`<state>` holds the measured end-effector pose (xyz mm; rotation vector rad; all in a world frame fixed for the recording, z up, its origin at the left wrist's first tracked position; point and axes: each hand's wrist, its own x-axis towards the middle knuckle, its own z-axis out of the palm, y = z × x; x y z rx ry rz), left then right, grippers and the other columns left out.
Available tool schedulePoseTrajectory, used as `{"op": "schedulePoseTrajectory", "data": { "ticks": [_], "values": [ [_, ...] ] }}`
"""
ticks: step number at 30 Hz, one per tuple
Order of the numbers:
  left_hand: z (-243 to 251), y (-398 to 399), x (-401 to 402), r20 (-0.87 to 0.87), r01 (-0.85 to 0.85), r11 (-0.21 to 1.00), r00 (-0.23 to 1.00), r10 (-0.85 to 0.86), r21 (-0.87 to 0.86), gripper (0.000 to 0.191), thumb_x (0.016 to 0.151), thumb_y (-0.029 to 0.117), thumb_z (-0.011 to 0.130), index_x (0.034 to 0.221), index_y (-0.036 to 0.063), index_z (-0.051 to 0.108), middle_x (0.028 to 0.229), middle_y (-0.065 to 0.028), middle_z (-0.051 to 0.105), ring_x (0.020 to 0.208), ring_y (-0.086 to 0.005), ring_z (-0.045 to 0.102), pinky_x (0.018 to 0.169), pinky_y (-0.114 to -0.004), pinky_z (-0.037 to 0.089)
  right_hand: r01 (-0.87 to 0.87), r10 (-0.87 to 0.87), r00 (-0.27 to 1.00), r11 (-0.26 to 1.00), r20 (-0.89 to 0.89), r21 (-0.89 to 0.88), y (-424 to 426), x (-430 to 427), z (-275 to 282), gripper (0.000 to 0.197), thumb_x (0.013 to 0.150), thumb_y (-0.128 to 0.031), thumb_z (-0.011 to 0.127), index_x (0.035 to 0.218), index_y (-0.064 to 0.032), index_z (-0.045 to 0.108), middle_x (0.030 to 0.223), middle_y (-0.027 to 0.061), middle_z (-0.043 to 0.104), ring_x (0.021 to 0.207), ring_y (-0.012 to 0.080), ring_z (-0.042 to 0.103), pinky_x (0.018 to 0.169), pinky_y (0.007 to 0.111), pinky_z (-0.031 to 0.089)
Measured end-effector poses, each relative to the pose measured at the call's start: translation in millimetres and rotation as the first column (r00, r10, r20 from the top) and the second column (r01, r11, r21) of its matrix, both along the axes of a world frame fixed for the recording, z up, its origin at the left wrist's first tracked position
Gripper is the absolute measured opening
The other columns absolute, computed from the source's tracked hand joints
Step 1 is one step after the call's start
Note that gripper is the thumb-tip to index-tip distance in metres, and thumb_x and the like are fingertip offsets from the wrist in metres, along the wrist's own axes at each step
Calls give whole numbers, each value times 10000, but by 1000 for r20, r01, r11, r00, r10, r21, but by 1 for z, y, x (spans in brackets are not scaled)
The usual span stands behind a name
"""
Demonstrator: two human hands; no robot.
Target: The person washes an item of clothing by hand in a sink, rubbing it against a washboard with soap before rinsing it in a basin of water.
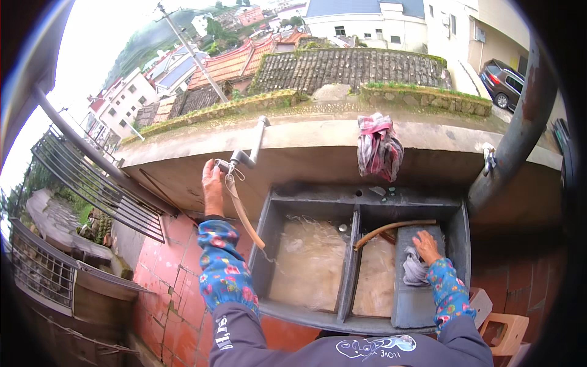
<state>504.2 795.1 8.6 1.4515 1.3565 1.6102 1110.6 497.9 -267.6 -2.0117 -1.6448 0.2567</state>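
Note:
My left hand (212, 183) is at the grey tap (223, 165), its fingers closed around the handle. A tan hose (241, 212) is tied to the tap and hangs down; a thin stream of water runs from its end into the left basin (307, 266) of a dark stone double sink. My right hand (427, 247) lies with fingers spread on a grey washing slab (415, 305) across the right basin (373, 284). Beside its palm a wrung grey cloth (415, 268) rests on the slab. Another piece of brown hose (390, 228) lies over the divider and slab.
A red and grey cloth (380, 147) hangs over the concrete wall (312, 135). A thick metal post (513, 133) stands at the right. Plastic stools (502, 323) sit right of the sink. Metal railings (101, 183) edge the red tiled floor (174, 284) at left.

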Motion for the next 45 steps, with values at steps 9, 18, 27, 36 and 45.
{"op": "schedulePoseTrajectory", "data": {
  "ticks": [9, 18, 27, 36, 45],
  "values": [
    [-196, -196, 380, -688, 654, 740, 610, -393, 156, 421, 886, 302, 524, 1218, 43, 514, 1296, -196, 447, 1232, -397, 387, 961, -510, 350, -79, 169, 973, 883, 157, -462, -3, 9, -18, 399, 883, -476, 472, 1079, -156, 612, 1186, 97, 510, 1078, 333, 498, 836, 578, 395],
    [-292, -355, 457, -408, 524, 713, 588, -699, -466, 316, 897, 306, 459, 959, 20, 579, 987, -227, 551, 874, -408, 514, 794, -485, 411, -16, 26, 991, 997, -129, 74, -97, -5, 9, 215, 834, -251, 563, 940, -76, 629, 1036, 93, 619, 1006, 329, 522, 897, 439, 381],
    [-278, -317, 520, -829, 319, 941, 493, -265, -111, 242, 825, 211, 478, 1001, 50, 517, 975, -143, 522, 960, -317, 488, 841, -513, 346, -110, 111, 994, 992, 11, -56, -40, 39, -13, 224, 853, -265, 468, 943, -82, 562, 932, 126, 570, 939, 329, 514, 872, 492, 355],
    [-245, -377, 475, -376, 576, 816, 747, -549, -48, 192, 835, 145, 583, 981, 24, 553, 994, -160, 539, 918, -327, 496, 813, -448, 373, 37, 99, 905, 951, -415, 308, -132, -4, 36, 242, 880, -268, 478, 935, -71, 606, 968, 133, 604, 935, 331, 529, 841, 469, 390],
    [-272, -303, 517, -788, 379, 870, 407, -462, -315, 242, 850, 240, 502, 969, 39, 564, 955, -155, 557, 929, -349, 509, 844, -551, 357, -144, 143, 982, 990, 125, -5, -34, 38, -19, 210, 869, -255, 443, 904, -91, 569, 879, 95, 562, 913, 312, 484, 759, 460, 338]
  ]
}}
